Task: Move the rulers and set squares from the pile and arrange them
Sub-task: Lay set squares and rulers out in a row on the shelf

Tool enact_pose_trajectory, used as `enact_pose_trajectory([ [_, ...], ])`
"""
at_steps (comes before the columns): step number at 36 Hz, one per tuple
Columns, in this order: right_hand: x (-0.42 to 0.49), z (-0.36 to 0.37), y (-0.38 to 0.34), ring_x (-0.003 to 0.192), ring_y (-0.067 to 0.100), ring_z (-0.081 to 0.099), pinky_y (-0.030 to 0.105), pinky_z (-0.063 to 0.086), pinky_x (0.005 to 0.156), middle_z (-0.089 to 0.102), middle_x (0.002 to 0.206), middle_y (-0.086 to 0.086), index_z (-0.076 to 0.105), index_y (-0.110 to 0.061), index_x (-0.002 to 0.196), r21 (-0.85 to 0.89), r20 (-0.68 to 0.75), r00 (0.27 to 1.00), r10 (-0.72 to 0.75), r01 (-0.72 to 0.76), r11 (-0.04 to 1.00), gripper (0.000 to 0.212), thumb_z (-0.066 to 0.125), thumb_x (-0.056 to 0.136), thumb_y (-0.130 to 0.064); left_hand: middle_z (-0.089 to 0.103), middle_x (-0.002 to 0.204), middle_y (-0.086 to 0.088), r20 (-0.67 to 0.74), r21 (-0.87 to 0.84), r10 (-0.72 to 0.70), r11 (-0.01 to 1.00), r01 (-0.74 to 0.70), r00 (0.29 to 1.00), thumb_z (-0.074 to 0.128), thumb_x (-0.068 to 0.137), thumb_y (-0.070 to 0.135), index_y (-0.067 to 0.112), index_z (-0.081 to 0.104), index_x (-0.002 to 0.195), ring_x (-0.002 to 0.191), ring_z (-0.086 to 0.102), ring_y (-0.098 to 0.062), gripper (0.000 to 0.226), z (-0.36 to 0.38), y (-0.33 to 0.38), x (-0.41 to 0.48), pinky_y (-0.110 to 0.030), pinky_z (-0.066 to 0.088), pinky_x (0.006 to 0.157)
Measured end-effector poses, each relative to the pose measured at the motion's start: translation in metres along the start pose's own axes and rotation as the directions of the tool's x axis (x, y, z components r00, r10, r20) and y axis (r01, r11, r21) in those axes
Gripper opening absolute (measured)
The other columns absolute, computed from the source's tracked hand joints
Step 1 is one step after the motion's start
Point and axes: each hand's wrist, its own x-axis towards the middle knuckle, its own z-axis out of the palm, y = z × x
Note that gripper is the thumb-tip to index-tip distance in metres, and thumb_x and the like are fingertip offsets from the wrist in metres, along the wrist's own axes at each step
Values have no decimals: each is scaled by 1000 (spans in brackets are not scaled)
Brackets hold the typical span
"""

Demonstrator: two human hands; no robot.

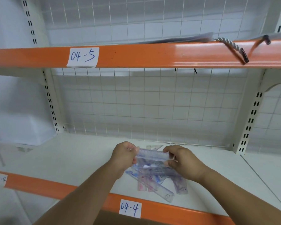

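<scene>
A pile of clear plastic rulers [156, 181] with blue and pink prints lies on the white shelf [71, 156] labelled 04-4, near its front edge. Above the pile I hold one clear ruler [152, 154] level between both hands. My left hand [124, 155] pinches its left end and my right hand [180, 161] pinches its right end. A clear set square [154, 147] lies flat on the shelf just behind the held ruler, partly hidden by it.
A wire grid back panel [144, 108] closes the rear of the shelf. The orange front rail [169, 208] carries the 04-4 label. The upper shelf rail [152, 54], labelled 04-5, has a rope handle [230, 47] hanging over it. A white bag [23, 127] stands at left.
</scene>
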Motion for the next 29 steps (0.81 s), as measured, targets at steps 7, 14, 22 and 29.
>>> enact_pose_trajectory([
  [7,-2,0,-3,70,13,51,24,44,66,58,79,-7,56,-25,95,103,25,995,92,-95,990,22,71,80,-30,58,68,-5,-60,-223,-21,975,7,998,62,92,16,8,61,82,62,54,-16,14,2,7,-4,-21,46,57],
  [14,6,3,-17,78,6,55,16,40,71,65,88,-10,68,-28,91,184,0,999,40,-39,982,13,56,93,-21,59,67,-2,-2,-150,64,987,-64,998,66,90,17,12,64,76,61,53,-12,14,6,14,-11,-20,45,58],
  [22,4,-4,-26,48,14,49,24,45,48,58,66,8,57,-7,78,765,35,948,317,-229,601,19,50,94,1,62,89,-1,110,-115,6,993,7,994,70,87,18,17,63,110,71,56,-12,24,5,11,-15,-20,46,60],
  [29,4,-8,-28,52,13,65,21,53,48,67,69,11,52,-5,85,893,139,916,376,-280,352,11,52,93,3,69,85,-1,381,138,-121,988,73,917,68,89,20,14,65,101,71,61,-7,14,8,1,-20,-20,47,64],
])
